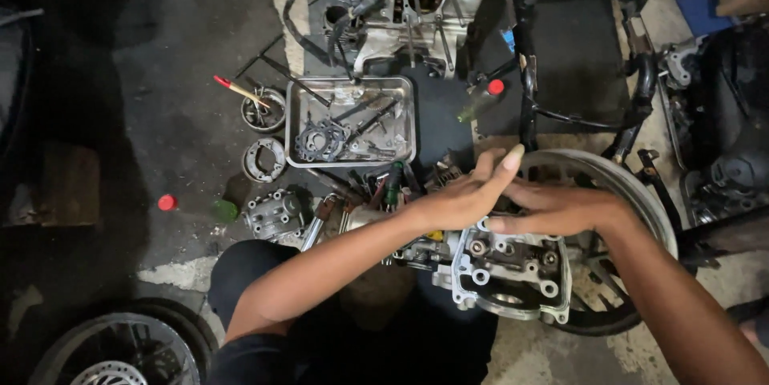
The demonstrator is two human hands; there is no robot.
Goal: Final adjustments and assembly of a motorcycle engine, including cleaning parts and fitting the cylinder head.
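Clutter covers the concrete floor (184, 56) around the work: a shallow metal tray (407, 120) of gaskets and long bolts sits at upper centre of the frame, with a brake shoe ring (264, 159) and a small round tin (263, 110) just to its left, and a red-tipped screwdriver (240, 91) across the tin. A larger engine case (416, 0) stands at the top, a red cap (167, 202) lies at left, and a spoked wheel (617, 185) rests at right centre. The grey cylinder head (513, 273) sits at lower centre, partly on the wheel, its upper edge hidden by both hands. The left hand (469, 197) reaches across it with fingers straight and flat, gripping nothing. The right hand (561, 209) lies flat, palm down, on the head's top edge, fingers extended under the left hand, not clenched.
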